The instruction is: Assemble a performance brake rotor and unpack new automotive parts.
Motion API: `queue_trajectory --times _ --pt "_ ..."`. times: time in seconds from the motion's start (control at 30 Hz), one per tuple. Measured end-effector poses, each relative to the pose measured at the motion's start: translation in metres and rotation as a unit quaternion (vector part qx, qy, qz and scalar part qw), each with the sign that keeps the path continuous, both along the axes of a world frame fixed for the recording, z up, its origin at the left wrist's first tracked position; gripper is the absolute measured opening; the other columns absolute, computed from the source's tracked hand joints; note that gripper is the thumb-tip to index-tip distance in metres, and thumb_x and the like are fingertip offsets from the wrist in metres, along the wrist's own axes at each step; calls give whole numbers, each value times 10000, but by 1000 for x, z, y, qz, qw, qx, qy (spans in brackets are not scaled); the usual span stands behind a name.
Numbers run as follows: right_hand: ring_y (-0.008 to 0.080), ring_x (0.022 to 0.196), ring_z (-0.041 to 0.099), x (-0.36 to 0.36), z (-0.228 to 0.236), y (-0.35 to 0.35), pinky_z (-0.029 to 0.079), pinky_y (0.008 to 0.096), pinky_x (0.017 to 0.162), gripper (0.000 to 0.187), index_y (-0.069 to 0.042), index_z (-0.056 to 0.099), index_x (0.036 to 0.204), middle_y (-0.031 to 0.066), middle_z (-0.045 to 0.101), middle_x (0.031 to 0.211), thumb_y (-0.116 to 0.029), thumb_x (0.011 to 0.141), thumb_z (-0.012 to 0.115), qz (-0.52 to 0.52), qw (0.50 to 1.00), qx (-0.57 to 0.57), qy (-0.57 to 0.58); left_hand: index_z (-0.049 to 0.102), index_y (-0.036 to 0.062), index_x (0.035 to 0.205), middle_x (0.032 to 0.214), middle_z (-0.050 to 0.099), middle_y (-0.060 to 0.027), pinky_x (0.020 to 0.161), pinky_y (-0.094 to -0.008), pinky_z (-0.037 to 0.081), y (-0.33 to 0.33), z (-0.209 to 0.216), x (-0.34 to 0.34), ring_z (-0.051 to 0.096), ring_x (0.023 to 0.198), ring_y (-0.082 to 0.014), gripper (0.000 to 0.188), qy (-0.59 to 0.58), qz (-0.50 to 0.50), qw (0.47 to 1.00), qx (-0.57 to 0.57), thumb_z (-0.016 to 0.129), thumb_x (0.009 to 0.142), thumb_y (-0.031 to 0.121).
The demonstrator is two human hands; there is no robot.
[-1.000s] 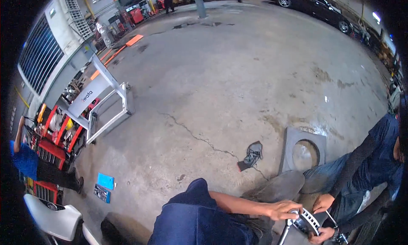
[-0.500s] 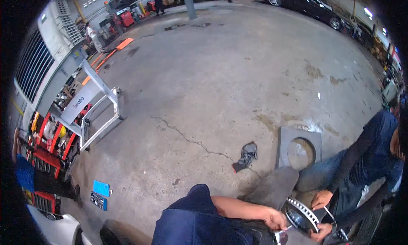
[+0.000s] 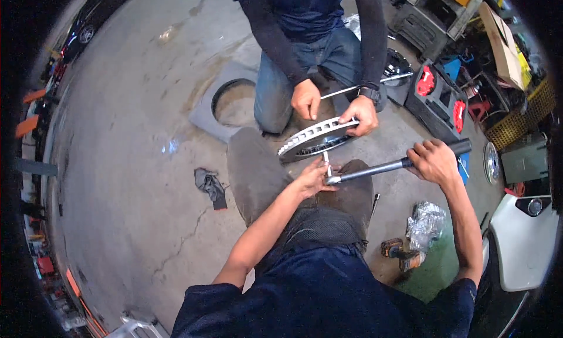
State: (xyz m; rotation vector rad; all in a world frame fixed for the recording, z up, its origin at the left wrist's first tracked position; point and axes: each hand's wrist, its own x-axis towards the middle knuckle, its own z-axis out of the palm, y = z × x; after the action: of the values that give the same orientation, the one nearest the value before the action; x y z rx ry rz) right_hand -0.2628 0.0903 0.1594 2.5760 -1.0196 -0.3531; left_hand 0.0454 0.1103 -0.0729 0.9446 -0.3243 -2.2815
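Note:
My right hand [image 3: 435, 162] is wrapped round the dark handle of a long torque wrench [image 3: 375, 170]. At its ratchet head my left hand [image 3: 314, 178] is closed, fingers about the head and the silver socket extension [image 3: 327, 161]. The extension points up toward the underside of a vented brake disc [image 3: 319, 136], held tilted above my lap. Opposite me, a kneeling person's hand [image 3: 362, 114] with a dark watch grips the disc's edge. The person's other hand [image 3: 306, 99] is by the rim, near a thin metal bar [image 3: 349, 90].
A grey foam block with a round hole [image 3: 202, 112] and a dark glove [image 3: 210, 187] lie on the floor to the left. Rightward are a cordless drill [image 3: 402, 255], crumpled clear plastic [image 3: 425, 223], a case with red calipers [image 3: 434, 97] and a white car panel [image 3: 522, 238].
My view has swung down and right onto my lap and the kneeling person. The brake disc is now mid-view, and my right hand on the torque wrench has come into sight.

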Motion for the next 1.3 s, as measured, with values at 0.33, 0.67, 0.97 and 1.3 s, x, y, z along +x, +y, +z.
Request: queue_trajectory --times 0.33,0.67,0.97,1.3 --pt "216 773 630 10 9 -62 496 355 716 270 -128 583 861 31 578 773 -391 818 631 40 998 -15 37 434 181 1307 1220 600 -106 928 -594 483 -34 6 -13 578 1168 -267 295 27 96 995 -12 477 1020 233" --pt "203 773 599 20 -1 -64 471 342 693 284 -110 591 861 30 561 792 -342 737 698 16 1000 -18 4 527 120 1234 1134 639 -86 789 -516 559 -35 -6 -11 641 1065 -242 336 -30 187 981 -41 640 942 242" --pt "311 809 621 -2 -49 -65 466 420 770 664 -33 568 842 123 615 764 -673 699 677 -202 974 105 2 595 55 1167 980 668 -45 729 -335 584 -37 -16 -11 665 882 -164 323 -48 224 973 -40 710 889 171" --pt "225 715 600 58 36 -43 458 363 696 435 -67 534 838 56 547 756 -446 710 705 -64 996 -68 17 677 100 1031 930 687 -11 608 -267 525 -40 -19 -16 669 823 -152 183 -4 278 960 27 735 858 111"
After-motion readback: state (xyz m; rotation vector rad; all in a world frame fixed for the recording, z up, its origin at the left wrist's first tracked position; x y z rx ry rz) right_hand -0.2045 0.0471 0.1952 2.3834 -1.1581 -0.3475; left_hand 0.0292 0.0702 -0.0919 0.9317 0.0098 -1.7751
